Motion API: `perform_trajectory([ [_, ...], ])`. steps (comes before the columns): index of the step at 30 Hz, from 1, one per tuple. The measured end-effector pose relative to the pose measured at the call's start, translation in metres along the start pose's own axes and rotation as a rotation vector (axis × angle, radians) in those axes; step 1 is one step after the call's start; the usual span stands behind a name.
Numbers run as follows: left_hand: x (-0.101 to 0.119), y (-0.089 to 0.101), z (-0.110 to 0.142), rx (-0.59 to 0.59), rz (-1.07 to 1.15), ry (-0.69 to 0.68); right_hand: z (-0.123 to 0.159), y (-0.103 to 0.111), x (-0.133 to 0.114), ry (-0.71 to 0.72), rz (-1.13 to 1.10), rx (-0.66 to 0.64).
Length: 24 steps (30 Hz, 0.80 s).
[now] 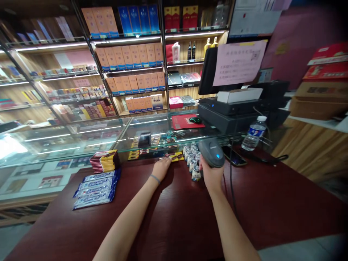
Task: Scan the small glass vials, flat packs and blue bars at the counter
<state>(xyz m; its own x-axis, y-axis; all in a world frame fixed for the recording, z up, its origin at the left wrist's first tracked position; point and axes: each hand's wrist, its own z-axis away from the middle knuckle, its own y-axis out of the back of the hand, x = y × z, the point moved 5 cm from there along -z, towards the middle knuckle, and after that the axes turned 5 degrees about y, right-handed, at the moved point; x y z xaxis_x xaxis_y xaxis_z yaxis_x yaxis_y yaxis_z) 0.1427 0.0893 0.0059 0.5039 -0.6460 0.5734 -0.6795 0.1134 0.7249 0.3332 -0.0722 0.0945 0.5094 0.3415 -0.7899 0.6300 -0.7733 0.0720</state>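
Note:
My right hand (212, 175) is wrapped round the handle of a dark grey barcode scanner (212, 152), which has a blue light on its top. Just left of the scanner stand several small bottles (191, 161) with pale labels, grouped in rows. My left hand (162, 168), a grey band on its wrist, is closed at the left end of a yellow-and-brown wrapped snack bar (177, 156) near the glass; its fingertips are partly hidden. Farther left are a stack of red-and-yellow packets (104, 161) and several blue-and-white long packets (96, 190) lying overlapped.
A glass display counter (122, 136) borders the far side of the dark red tabletop (174, 217). To the right are a phone (234, 156), a water bottle (254, 134) and the scanner's hanging cable (231, 181). Behind stand a monitor (208, 72) and a mouse (195, 120) on a red mat.

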Motion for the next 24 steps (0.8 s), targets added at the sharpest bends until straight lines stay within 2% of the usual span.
perform_trajectory([
  [3, 0.004, -0.012, -0.007, 0.061, 0.001, -0.095, -0.002, 0.010, 0.001, -0.156, -0.098, 0.147],
  [6, 0.008, -0.021, -0.012, 0.122, -0.091, -0.180, -0.005, 0.012, -0.001, -0.178, -0.144, 0.181],
  [8, 0.010, -0.028, -0.016, 0.069, -0.209, -0.176, -0.006, 0.013, -0.002, -0.160, -0.157, 0.197],
  [11, 0.010, -0.040, -0.021, -0.079, -0.408, -0.124, -0.008, 0.015, -0.001, -0.136, -0.164, 0.205],
  [13, 0.010, -0.043, -0.024, -0.122, -0.473, -0.099, -0.008, 0.015, -0.001, -0.137, -0.165, 0.200],
  [19, 0.010, -0.045, -0.026, -0.101, -0.395, -0.058, -0.006, 0.015, -0.002, -0.175, -0.176, 0.215],
  [24, 0.009, -0.045, -0.027, -0.055, -0.288, -0.108, -0.006, 0.013, -0.005, -0.168, -0.155, 0.173],
])
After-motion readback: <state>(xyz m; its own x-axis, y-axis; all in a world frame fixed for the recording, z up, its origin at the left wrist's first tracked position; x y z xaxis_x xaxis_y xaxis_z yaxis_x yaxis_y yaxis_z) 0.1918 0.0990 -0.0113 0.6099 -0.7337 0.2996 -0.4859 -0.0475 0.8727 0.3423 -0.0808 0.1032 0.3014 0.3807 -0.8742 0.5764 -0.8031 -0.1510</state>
